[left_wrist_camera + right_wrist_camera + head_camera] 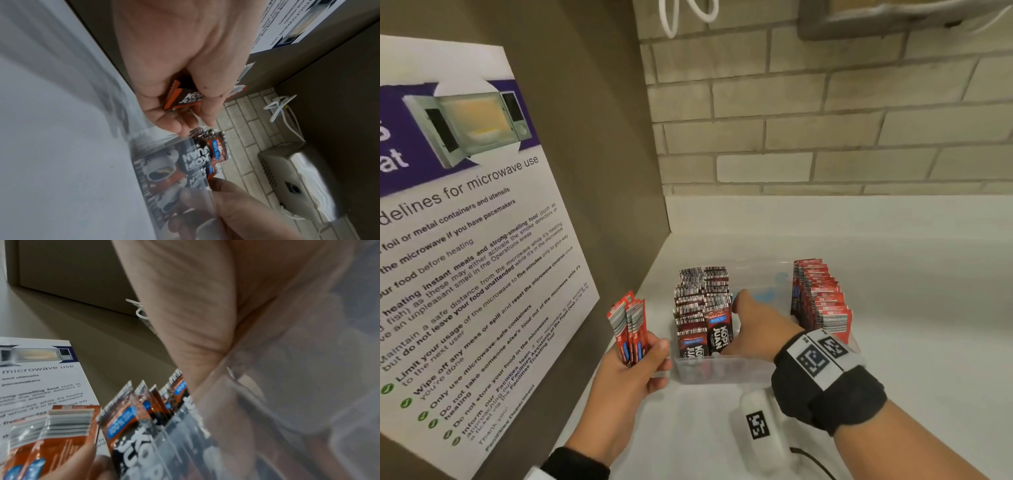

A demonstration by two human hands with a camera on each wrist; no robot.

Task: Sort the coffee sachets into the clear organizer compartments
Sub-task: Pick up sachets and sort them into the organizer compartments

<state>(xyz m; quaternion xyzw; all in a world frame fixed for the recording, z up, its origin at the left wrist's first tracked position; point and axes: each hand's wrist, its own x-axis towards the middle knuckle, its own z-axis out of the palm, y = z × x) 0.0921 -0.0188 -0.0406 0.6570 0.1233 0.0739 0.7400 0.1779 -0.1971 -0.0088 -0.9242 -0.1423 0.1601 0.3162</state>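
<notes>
Left grip (631,366) clasps red sachets (629,327) upright beside organizer (717,371) on counter (911,308). Right grip (758,325) sits in the middle compartment, fingers hidden: state unclear. Judgement: steady the dark row (702,308), then feed reds in edge-first, barcodes up.

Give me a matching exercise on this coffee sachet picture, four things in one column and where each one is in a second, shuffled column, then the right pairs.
Column one:
1. red sachets
2. dark Kopi Juan sachets
3. right hand
4. microwave poster

Column two:
A. on the wall at the left
B. reaching into the middle compartment of the clear organizer
C. gripped upright in the left hand
D. packed in the organizer's left compartment

Pairs: 1-C, 2-D, 3-B, 4-A
</notes>
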